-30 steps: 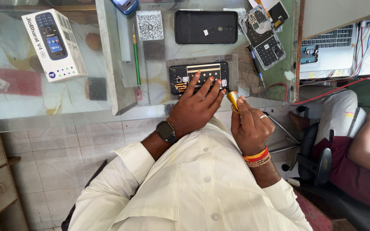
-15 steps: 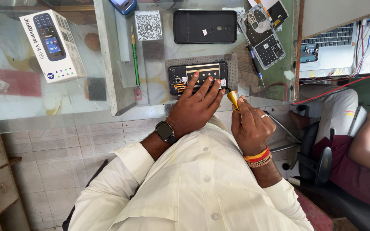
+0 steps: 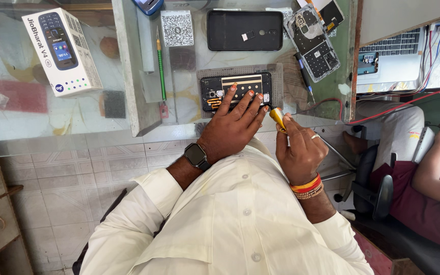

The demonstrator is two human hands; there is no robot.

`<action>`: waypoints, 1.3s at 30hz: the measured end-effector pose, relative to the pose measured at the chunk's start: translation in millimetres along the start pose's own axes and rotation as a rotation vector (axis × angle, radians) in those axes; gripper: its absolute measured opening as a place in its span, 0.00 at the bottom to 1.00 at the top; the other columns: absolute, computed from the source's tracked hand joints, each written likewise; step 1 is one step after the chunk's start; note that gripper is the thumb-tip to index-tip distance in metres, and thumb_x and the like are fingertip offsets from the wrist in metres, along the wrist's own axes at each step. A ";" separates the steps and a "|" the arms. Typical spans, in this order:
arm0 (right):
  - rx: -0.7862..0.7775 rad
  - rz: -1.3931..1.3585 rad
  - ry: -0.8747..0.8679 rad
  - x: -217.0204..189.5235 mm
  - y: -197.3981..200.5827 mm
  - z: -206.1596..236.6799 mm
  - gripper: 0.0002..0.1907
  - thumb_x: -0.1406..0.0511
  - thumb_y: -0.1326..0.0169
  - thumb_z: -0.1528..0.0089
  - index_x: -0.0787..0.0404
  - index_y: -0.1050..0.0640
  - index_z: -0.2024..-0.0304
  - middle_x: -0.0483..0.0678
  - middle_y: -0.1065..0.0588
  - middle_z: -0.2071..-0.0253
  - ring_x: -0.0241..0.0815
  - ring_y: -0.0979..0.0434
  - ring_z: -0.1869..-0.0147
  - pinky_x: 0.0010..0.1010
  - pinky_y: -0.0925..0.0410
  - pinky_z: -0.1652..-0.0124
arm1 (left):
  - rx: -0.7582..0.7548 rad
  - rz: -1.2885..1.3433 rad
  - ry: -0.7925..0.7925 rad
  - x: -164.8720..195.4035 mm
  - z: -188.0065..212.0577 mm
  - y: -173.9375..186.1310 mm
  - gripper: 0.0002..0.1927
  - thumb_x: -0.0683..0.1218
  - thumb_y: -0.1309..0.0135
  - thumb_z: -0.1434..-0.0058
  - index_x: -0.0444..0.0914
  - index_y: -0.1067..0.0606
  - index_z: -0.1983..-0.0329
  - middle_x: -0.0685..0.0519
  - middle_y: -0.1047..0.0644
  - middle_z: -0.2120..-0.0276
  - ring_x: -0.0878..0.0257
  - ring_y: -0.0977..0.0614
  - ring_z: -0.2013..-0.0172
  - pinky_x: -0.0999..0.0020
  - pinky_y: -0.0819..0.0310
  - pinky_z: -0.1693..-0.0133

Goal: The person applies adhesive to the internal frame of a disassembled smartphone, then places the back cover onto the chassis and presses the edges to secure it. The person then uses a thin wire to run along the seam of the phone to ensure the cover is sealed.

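An opened black phone [image 3: 220, 86] with its insides showing lies on a grey mat [image 3: 276, 71] at the counter's near edge. My left hand [image 3: 232, 125] presses down on it with fingers spread, a smartwatch on that wrist. My right hand [image 3: 299, 150] grips a small yellow-handled screwdriver [image 3: 277, 117], its tip at the phone's right end. A ring and coloured bangles are on my right hand and wrist.
A black phone back [image 3: 244, 30], a clear phone frame [image 3: 314, 43], a square printed code card [image 3: 176, 28] and a green pencil [image 3: 161, 63] lie on the counter. A white phone box [image 3: 62, 51] rests on the glass at left. Another person [image 3: 429, 178] sits at right near a laptop [image 3: 408, 56].
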State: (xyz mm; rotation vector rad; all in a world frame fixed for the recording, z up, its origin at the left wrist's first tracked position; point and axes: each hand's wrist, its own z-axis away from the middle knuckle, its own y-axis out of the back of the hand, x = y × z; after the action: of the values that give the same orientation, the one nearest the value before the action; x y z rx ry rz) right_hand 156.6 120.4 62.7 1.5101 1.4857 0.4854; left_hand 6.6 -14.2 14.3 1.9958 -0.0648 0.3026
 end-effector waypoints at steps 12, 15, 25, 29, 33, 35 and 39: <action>0.026 -0.140 -0.118 5.0 -1.1 3.7 0.10 0.75 0.35 0.36 0.68 0.19 0.52 0.54 0.18 0.57 0.42 0.18 0.63 0.31 0.28 0.62 | -0.005 -0.041 -0.037 -2.0 3.1 1.5 0.17 0.47 0.52 0.27 0.36 0.22 0.41 0.39 0.26 0.36 0.48 0.28 0.33 0.34 0.48 0.30; 0.020 -0.144 -0.117 4.0 -1.1 3.9 0.11 0.74 0.35 0.37 0.68 0.19 0.52 0.53 0.18 0.58 0.42 0.19 0.64 0.30 0.29 0.63 | -0.003 -0.040 -0.034 -0.9 4.0 1.5 0.16 0.47 0.51 0.27 0.36 0.22 0.41 0.40 0.26 0.36 0.49 0.28 0.33 0.33 0.48 0.30; 0.000 -0.121 -0.125 4.6 -1.2 -0.3 0.11 0.73 0.35 0.37 0.66 0.18 0.52 0.52 0.19 0.62 0.41 0.21 0.66 0.30 0.30 0.64 | -0.009 -0.041 -0.025 -1.3 3.8 -0.5 0.17 0.48 0.52 0.26 0.37 0.23 0.40 0.41 0.26 0.36 0.50 0.28 0.33 0.34 0.50 0.30; -0.017 -0.138 -0.138 6.9 0.0 -2.9 0.11 0.73 0.34 0.37 0.66 0.18 0.52 0.51 0.19 0.63 0.40 0.22 0.68 0.30 0.30 0.64 | -0.007 -0.055 -0.021 -2.4 5.0 -0.8 0.17 0.48 0.51 0.26 0.37 0.23 0.39 0.42 0.26 0.36 0.50 0.28 0.33 0.33 0.50 0.30; -0.037 -0.129 -0.157 7.9 1.7 -6.0 0.11 0.73 0.34 0.36 0.65 0.18 0.52 0.51 0.19 0.64 0.39 0.21 0.68 0.29 0.30 0.65 | 0.009 -0.012 -0.004 -2.9 4.3 -0.6 0.17 0.49 0.52 0.25 0.36 0.23 0.40 0.41 0.26 0.36 0.49 0.28 0.33 0.33 0.50 0.30; -0.043 -0.139 -0.163 7.8 2.4 -7.2 0.11 0.73 0.34 0.36 0.65 0.18 0.52 0.51 0.19 0.64 0.40 0.21 0.68 0.29 0.30 0.65 | 0.005 -0.011 -0.003 -3.3 4.1 0.2 0.17 0.48 0.52 0.25 0.36 0.23 0.40 0.41 0.26 0.36 0.49 0.28 0.33 0.33 0.49 0.30; -0.049 -0.122 -0.158 7.4 3.3 -8.5 0.11 0.73 0.35 0.37 0.65 0.18 0.52 0.52 0.19 0.63 0.42 0.20 0.66 0.31 0.29 0.64 | -0.017 -0.050 -0.023 -4.3 4.3 2.4 0.17 0.48 0.51 0.27 0.37 0.23 0.40 0.41 0.26 0.36 0.49 0.28 0.33 0.32 0.49 0.31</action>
State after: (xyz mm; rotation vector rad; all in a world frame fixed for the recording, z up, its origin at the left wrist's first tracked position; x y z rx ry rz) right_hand 153.0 130.6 67.2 1.3781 1.4221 0.3201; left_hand 2.8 -19.5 13.7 1.9813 -0.0322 0.2468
